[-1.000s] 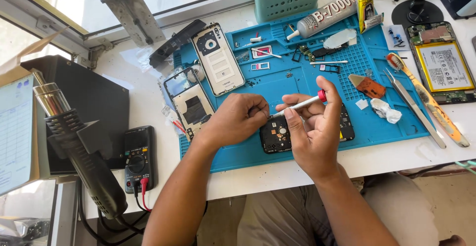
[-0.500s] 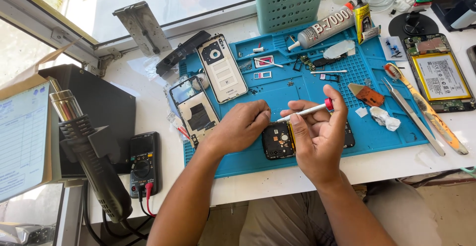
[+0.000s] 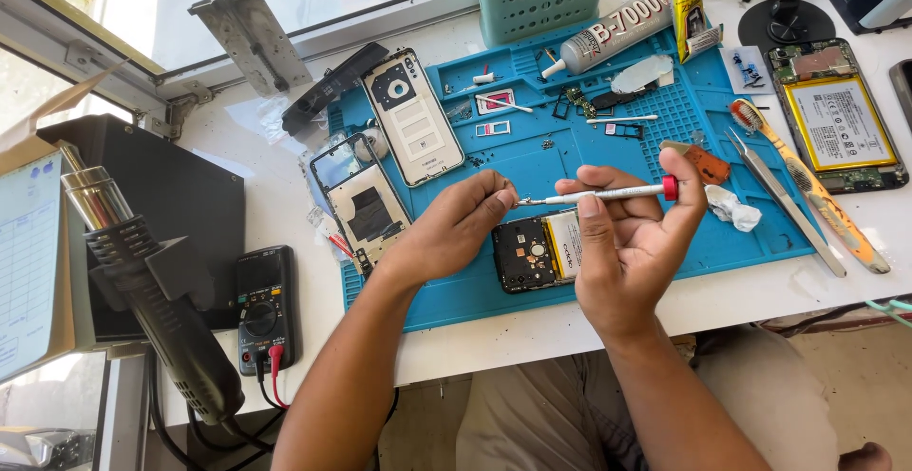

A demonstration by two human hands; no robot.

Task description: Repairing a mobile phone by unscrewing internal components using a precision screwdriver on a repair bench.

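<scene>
Blue mat (image 3: 570,162): one silicone work mat on a white bench, the landmark for all else.
Right hand (image 3: 632,243): above the mat's near edge, closed around one slim silver screwdriver (image 3: 608,193) with a red cap, held level.
Left hand (image 3: 461,224): fingertips pinched at the screwdriver's tip.
Phones: one opened phone (image 3: 537,253) on the mat beneath both hands; two back covers (image 3: 413,115) at the mat's left; one battery-exposed phone (image 3: 836,120) off its right edge.
Meter: one multimeter (image 3: 264,305) left of the mat.

opened phone (image 3: 535,252) lies on the mat (image 3: 608,153), multimeter (image 3: 263,306) left, tweezers (image 3: 787,201) right.
</scene>
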